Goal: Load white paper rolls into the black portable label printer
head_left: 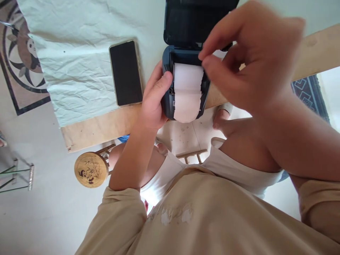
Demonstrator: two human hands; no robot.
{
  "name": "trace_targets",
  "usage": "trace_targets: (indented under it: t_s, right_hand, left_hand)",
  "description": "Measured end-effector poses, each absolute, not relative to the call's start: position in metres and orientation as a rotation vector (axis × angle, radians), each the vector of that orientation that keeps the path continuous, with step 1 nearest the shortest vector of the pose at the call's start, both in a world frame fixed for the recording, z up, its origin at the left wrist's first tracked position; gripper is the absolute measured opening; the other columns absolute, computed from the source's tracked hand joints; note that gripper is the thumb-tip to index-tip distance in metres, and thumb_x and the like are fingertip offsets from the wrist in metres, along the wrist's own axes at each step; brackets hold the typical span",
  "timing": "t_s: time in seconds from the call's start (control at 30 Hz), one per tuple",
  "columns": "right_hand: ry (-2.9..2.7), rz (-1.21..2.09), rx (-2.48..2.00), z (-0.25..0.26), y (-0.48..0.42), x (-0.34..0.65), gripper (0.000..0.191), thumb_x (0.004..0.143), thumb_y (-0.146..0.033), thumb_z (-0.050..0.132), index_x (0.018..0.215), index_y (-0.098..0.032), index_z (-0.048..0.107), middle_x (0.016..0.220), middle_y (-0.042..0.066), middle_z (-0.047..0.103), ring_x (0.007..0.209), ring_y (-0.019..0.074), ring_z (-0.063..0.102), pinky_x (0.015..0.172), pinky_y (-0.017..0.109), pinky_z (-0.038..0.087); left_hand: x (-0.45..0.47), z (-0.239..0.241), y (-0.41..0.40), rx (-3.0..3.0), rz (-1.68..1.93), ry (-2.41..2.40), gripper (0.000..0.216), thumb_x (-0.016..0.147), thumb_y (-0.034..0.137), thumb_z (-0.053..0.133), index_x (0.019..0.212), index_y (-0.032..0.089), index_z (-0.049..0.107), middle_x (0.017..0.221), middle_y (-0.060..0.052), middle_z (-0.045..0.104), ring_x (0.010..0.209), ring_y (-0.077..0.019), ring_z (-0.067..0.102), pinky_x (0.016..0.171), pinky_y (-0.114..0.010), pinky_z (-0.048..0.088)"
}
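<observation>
A dark blue portable receipt printer is at the top centre, over the table's near edge. Its black lid is swung up and back. Inside lies a white paper roll, with the paper's torn end hanging out over the front. My left hand grips the printer's left side, thumb on the rim. Above the printer's right edge is my right hand, slightly blurred, thumb and forefinger pinched together. I cannot make out whether anything is between those fingertips.
A smartphone with a dark screen lies left of the printer on a pale green cloth. The wooden table edge runs in front of my legs. A small round wooden stool stands on the floor at lower left.
</observation>
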State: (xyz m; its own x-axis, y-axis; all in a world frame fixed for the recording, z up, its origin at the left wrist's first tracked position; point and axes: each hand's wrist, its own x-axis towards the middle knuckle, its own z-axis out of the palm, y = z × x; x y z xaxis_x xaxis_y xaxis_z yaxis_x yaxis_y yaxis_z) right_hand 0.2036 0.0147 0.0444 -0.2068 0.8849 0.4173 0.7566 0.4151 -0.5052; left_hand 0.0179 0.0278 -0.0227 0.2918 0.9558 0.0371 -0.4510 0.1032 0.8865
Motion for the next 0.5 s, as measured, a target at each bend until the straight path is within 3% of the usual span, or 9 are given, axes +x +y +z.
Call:
trace_targets:
  t_s: [0.1, 0.2, 0.27, 0.4, 0.5]
  right_hand:
    - [-2.272, 0.129, -1.489, 0.044, 0.020, 0.196, 0.023, 0.090, -0.035, 0.058, 0.105, -0.024, 0.072, 0.105, 0.000, 0.071, 0.084, 0.0161, 0.066, 0.074, 0.032, 0.052]
    - [-2.416, 0.075, -1.672, 0.049, 0.024, 0.187, 0.022, 0.088, -0.036, 0.060, 0.105, -0.026, 0.069, 0.101, 0.002, 0.070, 0.081, 0.0175, 0.062, 0.060, 0.026, 0.036]
    - [-2.447, 0.083, -1.777, 0.054, 0.026, 0.184, 0.028, 0.083, -0.038, 0.065, 0.110, -0.028, 0.066, 0.091, 0.003, 0.069, 0.074, 0.0168, 0.056, 0.058, 0.027, 0.027]
    - [-2.329, 0.345, -1.611, 0.062, 0.022, 0.189, 0.040, 0.075, -0.030, 0.072, 0.114, -0.027, 0.065, 0.092, -0.001, 0.068, 0.064, 0.0043, 0.046, 0.067, 0.029, 0.037]
    - [-1.989, 0.796, -1.422, 0.063, 0.015, 0.205, 0.048, 0.072, -0.041, 0.079, 0.114, -0.025, 0.064, 0.098, -0.003, 0.066, 0.064, 0.0001, 0.054, 0.054, 0.020, 0.038]
  left_hand:
    - [0.018, -0.022, 0.028, 0.950, 1.158, 0.611, 0.027, 0.091, 0.054, 0.063, 0.100, 0.029, 0.069, 0.090, -0.003, 0.066, 0.116, -0.0302, 0.066, 0.088, -0.039, 0.059]
    - [0.017, -0.027, 0.031, 0.962, 1.183, 0.553, 0.032, 0.088, 0.058, 0.066, 0.097, 0.028, 0.070, 0.084, -0.004, 0.059, 0.106, -0.0302, 0.067, 0.080, -0.038, 0.058]
    - [0.016, -0.031, 0.034, 0.981, 1.189, 0.521, 0.039, 0.079, 0.064, 0.073, 0.094, 0.028, 0.071, 0.084, -0.006, 0.062, 0.107, -0.0326, 0.066, 0.078, -0.039, 0.059]
    - [0.016, -0.029, 0.031, 0.969, 1.191, 0.527, 0.034, 0.087, 0.061, 0.069, 0.097, 0.028, 0.073, 0.092, -0.004, 0.067, 0.105, -0.0282, 0.066, 0.078, -0.036, 0.058]
    - [0.018, -0.021, 0.024, 0.893, 1.212, 0.541, 0.024, 0.097, 0.047, 0.064, 0.095, 0.025, 0.072, 0.087, 0.001, 0.066, 0.090, -0.0177, 0.066, 0.078, -0.028, 0.055]
